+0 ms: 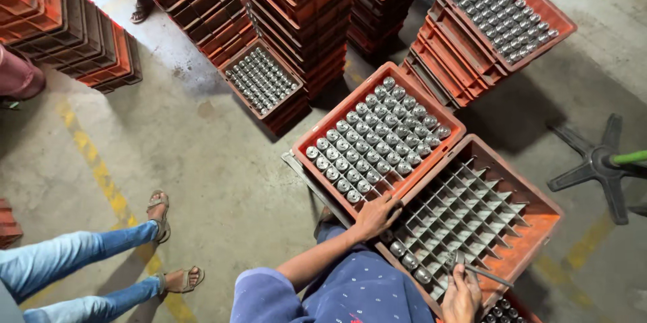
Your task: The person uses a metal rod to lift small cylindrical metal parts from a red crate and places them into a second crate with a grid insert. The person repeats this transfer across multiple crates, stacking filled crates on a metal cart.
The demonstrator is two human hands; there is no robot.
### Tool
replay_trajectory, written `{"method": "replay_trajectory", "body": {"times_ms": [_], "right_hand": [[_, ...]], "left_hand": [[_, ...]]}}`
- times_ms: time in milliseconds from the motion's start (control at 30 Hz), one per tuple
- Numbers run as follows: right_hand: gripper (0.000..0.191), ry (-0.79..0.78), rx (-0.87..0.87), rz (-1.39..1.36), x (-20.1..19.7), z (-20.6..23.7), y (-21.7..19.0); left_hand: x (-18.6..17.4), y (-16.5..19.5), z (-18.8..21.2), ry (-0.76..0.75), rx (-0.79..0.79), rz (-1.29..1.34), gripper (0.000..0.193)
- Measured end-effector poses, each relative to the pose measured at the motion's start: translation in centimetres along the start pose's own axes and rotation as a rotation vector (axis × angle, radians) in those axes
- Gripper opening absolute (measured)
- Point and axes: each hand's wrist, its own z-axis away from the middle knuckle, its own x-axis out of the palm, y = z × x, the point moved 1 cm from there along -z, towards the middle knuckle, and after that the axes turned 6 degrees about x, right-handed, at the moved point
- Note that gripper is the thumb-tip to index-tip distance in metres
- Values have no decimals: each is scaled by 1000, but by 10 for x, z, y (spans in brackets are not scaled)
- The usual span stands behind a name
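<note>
My left hand (375, 215) rests on the near rim of an orange crate (317, 136) filled with several round metal parts (377, 138) in a grid. My right hand (461, 296) grips a thin metal tool (482, 270) over a second orange crate (539, 195), whose metal divider grid (465, 212) is mostly bare. A few metal parts (410, 260) sit in that grid's cells closest to me. My blue clothing fills the bottom centre.
Tall stacks of orange crates (303, 6) stand behind, two of them topped with filled crates (261, 79) (505, 13). Another person's jeans-clad legs and sandalled feet (162, 218) stretch in from the left. A black star-shaped stand base (596, 165) lies on the right floor.
</note>
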Motion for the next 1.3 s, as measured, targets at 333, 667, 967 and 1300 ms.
{"method": "replay_trajectory", "body": {"times_ms": [333,667,967,1300], "right_hand": [[19,-42,15,88,-8,0,0],[35,-28,67,76,-25,5,3],[38,29,-35,123,-36,30,1],[40,13,-43,3,-33,49,14]], "left_hand": [[-3,2,2,0,-22,12,22],[6,0,7,104,-21,24,35],[-7,-12,-30,74,-77,-203,42],[4,-39,-111,-145,164,-403,44]]}}
